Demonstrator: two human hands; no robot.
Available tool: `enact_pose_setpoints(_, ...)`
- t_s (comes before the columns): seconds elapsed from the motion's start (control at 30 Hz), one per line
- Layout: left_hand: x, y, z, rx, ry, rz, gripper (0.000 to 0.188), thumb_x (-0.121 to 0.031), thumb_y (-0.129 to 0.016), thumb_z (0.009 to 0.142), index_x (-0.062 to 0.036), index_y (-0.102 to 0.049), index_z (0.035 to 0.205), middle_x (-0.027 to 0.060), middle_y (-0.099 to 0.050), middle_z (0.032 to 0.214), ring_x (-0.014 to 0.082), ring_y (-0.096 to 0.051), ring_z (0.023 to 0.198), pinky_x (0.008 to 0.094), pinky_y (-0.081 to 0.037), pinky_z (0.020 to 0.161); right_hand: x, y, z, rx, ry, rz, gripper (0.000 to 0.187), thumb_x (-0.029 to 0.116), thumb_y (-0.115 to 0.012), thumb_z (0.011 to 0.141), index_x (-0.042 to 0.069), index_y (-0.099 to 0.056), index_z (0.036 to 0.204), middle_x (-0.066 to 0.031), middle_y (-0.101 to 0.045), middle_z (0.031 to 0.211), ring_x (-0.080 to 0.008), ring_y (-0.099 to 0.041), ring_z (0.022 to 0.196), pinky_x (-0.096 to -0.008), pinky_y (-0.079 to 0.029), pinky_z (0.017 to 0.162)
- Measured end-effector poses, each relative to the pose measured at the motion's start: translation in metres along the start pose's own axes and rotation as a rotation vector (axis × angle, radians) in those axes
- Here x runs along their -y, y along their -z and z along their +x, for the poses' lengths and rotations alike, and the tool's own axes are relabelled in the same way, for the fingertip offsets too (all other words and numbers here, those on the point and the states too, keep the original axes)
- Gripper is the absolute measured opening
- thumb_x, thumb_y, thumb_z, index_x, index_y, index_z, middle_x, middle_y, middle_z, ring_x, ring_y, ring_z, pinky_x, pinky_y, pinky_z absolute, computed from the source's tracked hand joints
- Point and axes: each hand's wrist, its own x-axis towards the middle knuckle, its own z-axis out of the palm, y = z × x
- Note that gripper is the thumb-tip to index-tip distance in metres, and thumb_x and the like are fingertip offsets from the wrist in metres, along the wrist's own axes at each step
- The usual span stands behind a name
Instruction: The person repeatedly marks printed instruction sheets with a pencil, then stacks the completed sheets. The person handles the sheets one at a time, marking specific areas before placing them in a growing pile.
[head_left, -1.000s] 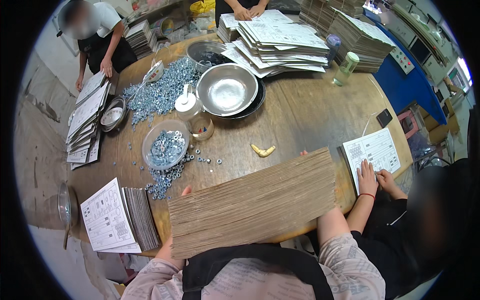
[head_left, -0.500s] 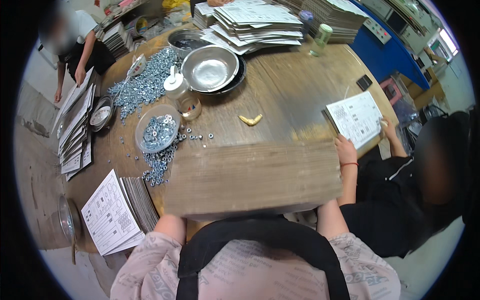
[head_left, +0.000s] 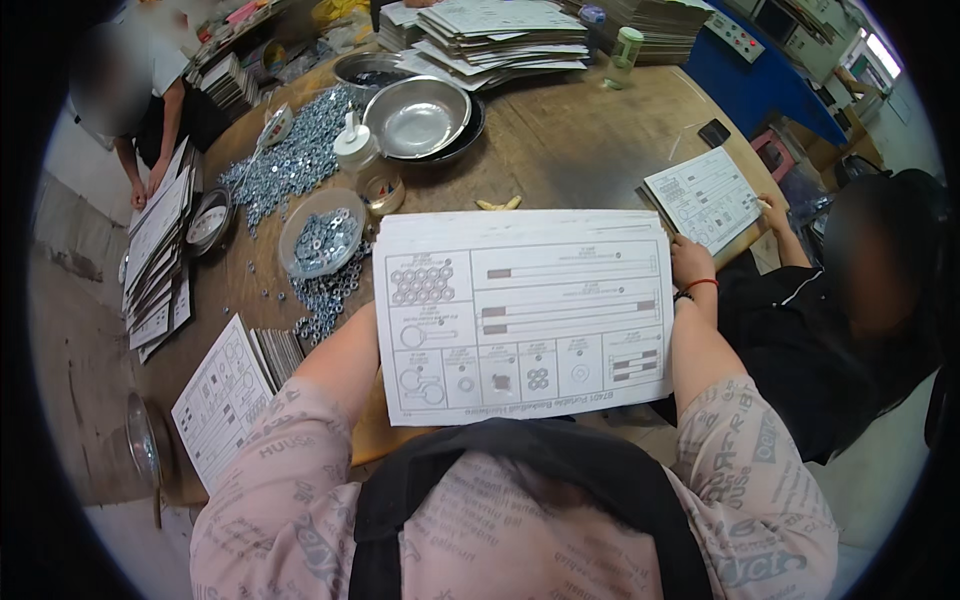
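A thick stack of printed cardboard sheets (head_left: 525,315) stands in front of my chest, its white face with line drawings tilted toward me. My left forearm (head_left: 345,350) reaches to its left side and my right forearm (head_left: 700,345) to its right side. Both hands hold the stack between them, but the fingers are hidden behind it. Beyond its top edge lies a small yellowish curved piece (head_left: 499,203), partly covered. A translucent plastic bowl of metal nuts (head_left: 325,235) sits left of the stack, with loose nuts (head_left: 325,310) spilled beside it.
Another sheet stack (head_left: 222,400) lies at the near left. Farther off are a nut heap (head_left: 290,150), a pump bottle (head_left: 355,150), a metal bowl (head_left: 418,118) and a tall pile of sheets (head_left: 500,40). A co-worker's hand (head_left: 692,262) is close to my right wrist, near another sheet stack (head_left: 705,200).
The stack has turned in my hands: its brown layered edge faced up before, and now its printed face shows. My forearms have come up higher. At the far left, a co-worker's hands have shifted.
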Motion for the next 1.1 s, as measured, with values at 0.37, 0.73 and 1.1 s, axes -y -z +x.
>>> enact_pose_setpoints(0.37, 0.106, 0.072, -0.058, -0.845, -0.254, -0.36, 0.03, -0.033, -0.041, 0.091, -0.0074, -0.056, 0.086, -0.0011, -0.05, 0.067, 0.0088, -0.04, 0.051, 0.0191, -0.03, 0.047, 0.004, 0.028, 0.043, 0.1, -0.874, 1.522, 0.033, 0.035, -0.047, 0.083, 0.009, -0.058, 0.1, -0.0033, -0.057, 0.098, -0.0146, -0.053, 0.09, -0.0298, -0.04, 0.075)
enact_pose_setpoints(0.73, 0.125, 0.027, -0.336, -0.648, -0.366, -0.056, 0.041, -0.031, -0.04, 0.092, -0.0003, -0.047, 0.117, 0.014, -0.056, 0.107, 0.0213, -0.057, 0.096, 0.0302, -0.048, 0.081, 0.218, 0.307, 0.076, 0.071, 0.18, 1.833, 0.038, 0.033, -0.044, 0.089, 0.004, -0.053, 0.113, -0.0037, -0.056, 0.109, -0.0138, -0.051, 0.1, -0.0273, -0.038, 0.085)
enact_pose_setpoints(1.1, 0.277, 0.243, -0.569, -1.733, -0.546, -0.399, 0.075, -0.063, -0.035, 0.082, -0.0033, -0.036, 0.128, 0.0109, -0.042, 0.128, 0.0205, -0.043, 0.114, 0.0352, -0.038, 0.091, 0.518, 0.381, 0.054, 0.739, 0.247, 1.853, 0.061, 0.049, -0.042, 0.087, 0.006, -0.035, 0.129, -0.0073, -0.038, 0.13, -0.0222, -0.035, 0.12, -0.0386, -0.028, 0.097)
